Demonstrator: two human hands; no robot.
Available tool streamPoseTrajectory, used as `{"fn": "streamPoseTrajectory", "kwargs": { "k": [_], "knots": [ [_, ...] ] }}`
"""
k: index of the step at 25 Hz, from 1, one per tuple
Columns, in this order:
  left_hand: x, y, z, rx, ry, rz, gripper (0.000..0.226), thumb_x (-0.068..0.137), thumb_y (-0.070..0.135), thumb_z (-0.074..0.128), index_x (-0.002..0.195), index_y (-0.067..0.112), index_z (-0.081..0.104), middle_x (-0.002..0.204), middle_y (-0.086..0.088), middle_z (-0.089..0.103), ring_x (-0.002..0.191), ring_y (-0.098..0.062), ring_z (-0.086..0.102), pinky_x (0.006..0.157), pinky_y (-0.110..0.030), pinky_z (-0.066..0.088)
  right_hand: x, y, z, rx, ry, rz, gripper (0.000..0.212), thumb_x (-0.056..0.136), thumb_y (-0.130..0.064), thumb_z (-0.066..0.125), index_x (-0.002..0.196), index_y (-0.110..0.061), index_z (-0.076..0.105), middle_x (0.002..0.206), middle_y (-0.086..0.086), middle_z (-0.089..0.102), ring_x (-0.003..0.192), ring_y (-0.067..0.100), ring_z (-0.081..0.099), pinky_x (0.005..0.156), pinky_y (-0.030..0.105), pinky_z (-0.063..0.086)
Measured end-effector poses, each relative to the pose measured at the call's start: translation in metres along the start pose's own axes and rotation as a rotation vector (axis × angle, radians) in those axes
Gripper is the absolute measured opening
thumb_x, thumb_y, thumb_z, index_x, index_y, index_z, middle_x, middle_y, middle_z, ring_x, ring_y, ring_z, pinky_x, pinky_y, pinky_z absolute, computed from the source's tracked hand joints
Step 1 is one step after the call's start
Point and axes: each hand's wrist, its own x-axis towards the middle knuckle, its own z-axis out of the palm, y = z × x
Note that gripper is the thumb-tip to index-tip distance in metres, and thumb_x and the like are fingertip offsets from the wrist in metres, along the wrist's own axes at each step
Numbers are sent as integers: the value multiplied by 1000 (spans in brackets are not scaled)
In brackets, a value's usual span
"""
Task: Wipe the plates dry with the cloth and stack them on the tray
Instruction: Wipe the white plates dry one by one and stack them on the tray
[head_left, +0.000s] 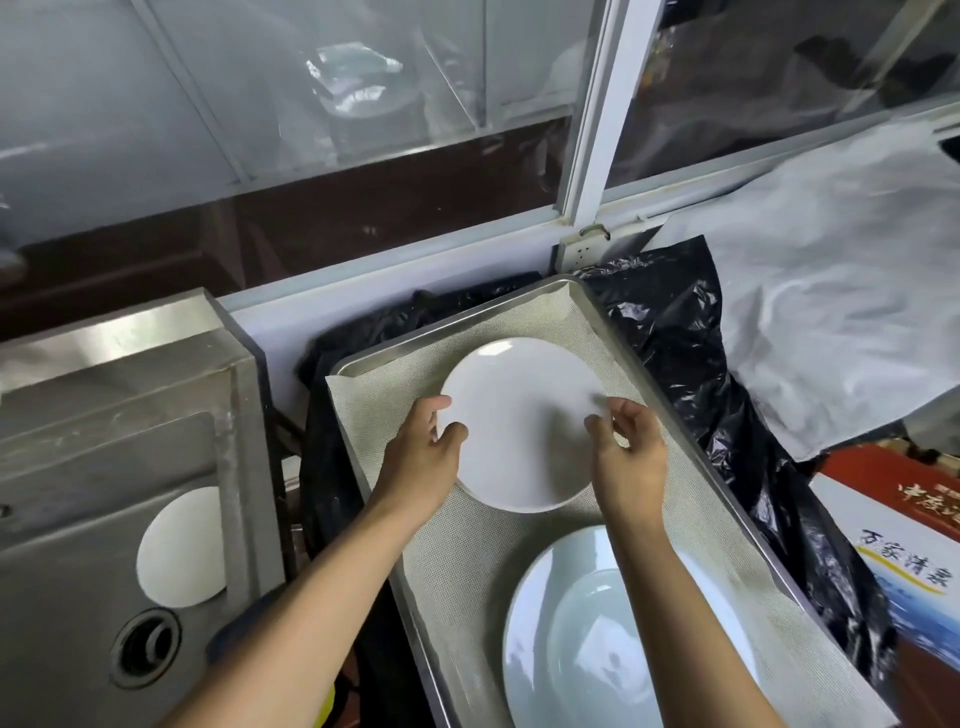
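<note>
Nearest the camera, a pale bluish plate (618, 639) lies in the near end of the metal tray (602, 312), partly crossed by the right forearm. A beige mesh liner (467, 571) covers the tray floor, and a strip of it shows bare between this plate and the white plate (519, 421) farther back. The white plate sits toward the far end, with liner showing on its left and far sides before the raised rim; on the right it comes close to the tray's edge.

Both hands are at this white plate. The left hand (423, 452) curls round its left edge, thumb on top of the rim. The right hand (631, 452) hovers at the right edge with fingers loosely bent; whether they pinch the rim cannot be told.

Left of the tray, a steel sink (104, 545) holds another white plate (182, 551) leaning against its wall, above the drain (145, 647). Black plastic sheeting (691, 364) crowds the tray's right and far sides. A printed box (904, 545) at the right bears Chinese characters, too blurred to read surely.
</note>
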Motion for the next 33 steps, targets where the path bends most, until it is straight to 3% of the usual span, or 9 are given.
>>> {"fn": "streamPoseTrajectory", "kwargs": {
  "k": [3, 5, 8, 10, 14, 16, 20, 29, 33],
  "knots": [
    [-6, -4, -5, 24, -46, 25, 34, 92, 25, 58, 126, 31, 60, 123, -1, 62, 105, -14, 61, 94, -34, 49, -9, 2, 1, -122, -11, -105, 31, 94, -10, 64, 125, -15, 64, 123, 2, 67, 124, 31, 56, 107, 47, 45],
    [-14, -7, -10, 29, -32, 49, 29, 96, 21, 58, 122, 32, 62, 115, -1, 66, 88, -12, 62, 77, -30, 50, -21, 3, 2, -158, -18, -151, 32, 93, -7, 63, 124, -14, 65, 123, 5, 68, 122, 33, 56, 106, 50, 45],
    [-34, -14, -22, 62, -20, 93, 22, 98, 27, 57, 117, 36, 65, 110, 6, 69, 79, 3, 62, 62, -15, 46, -47, 0, 5, -164, -59, -180, 30, 94, -9, 62, 122, -20, 66, 121, 0, 68, 118, 26, 58, 103, 45, 47],
    [-47, -18, -33, 52, -8, 91, 18, 99, 31, 57, 111, 40, 67, 105, 9, 69, 70, -3, 62, 52, -9, 43, -66, -1, 8, -134, -97, -183, 28, 95, -10, 60, 119, -23, 67, 118, -3, 69, 112, 18, 63, 99, 40, 50],
    [-80, -29, -60, 29, 35, 97, 22, 100, 26, 56, 104, 43, 69, 109, 22, 70, 96, 10, 63, 73, -4, 44, -106, 0, 18, -76, -200, -191, 27, 96, -7, 59, 114, -25, 68, 115, -10, 67, 95, 0, 65, 80, 11, 50],
    [-99, -39, -75, 19, 63, 102, 25, 101, 22, 55, 104, 42, 70, 108, 30, 69, 101, 12, 62, 78, -3, 42, -127, 3, 26, -72, -259, -193, 26, 97, -6, 58, 113, -23, 68, 114, -10, 68, 94, 0, 66, 76, 6, 46],
    [-135, -63, -109, -14, 151, 88, 26, 101, 20, 56, 105, 40, 71, 108, 28, 71, 105, 10, 62, 81, -3, 42, -168, 0, 50, -58, -388, -198, 23, 98, -6, 57, 107, -24, 69, 106, -15, 70, 92, -2, 65, 76, 4, 44],
    [-190, -132, -209, -112, 316, 87, 32, 99, 12, 56, 98, 40, 72, 105, 27, 72, 107, 3, 65, 94, -28, 52, -273, -18, 123, -134, -666, -336, 22, 98, -8, 59, 108, -24, 71, 103, -4, 73, 95, 10, 69, 86, 26, 53],
    [-211, -172, -267, -145, 361, 98, 34, 99, 12, 57, 92, 42, 71, 101, 31, 71, 100, 10, 64, 84, -18, 47, -329, -15, 160, -158, -715, -330, 22, 98, -6, 58, 107, -21, 71, 97, -7, 73, 86, 6, 68, 80, 24, 54]
  ]
}}
